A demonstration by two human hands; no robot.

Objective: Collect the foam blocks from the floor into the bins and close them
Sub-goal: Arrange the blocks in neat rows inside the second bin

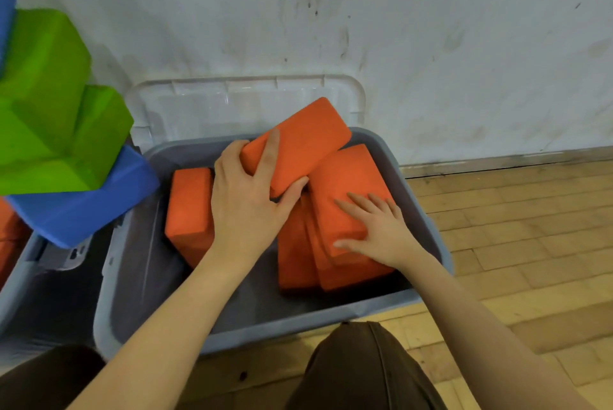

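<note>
One orange block [298, 141] gripped in left fingers [270, 154]; right fingers [361, 204] flat on another.

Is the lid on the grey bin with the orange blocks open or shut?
Open. The clear lid stands up against the wall behind the grey bin, and both hands reach inside.

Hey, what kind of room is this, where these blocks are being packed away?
Probably a gym, yoga or activity room: a wooden strip floor, a scuffed white wall, and orange foam blocks stored in a grey plastic bin.
</note>
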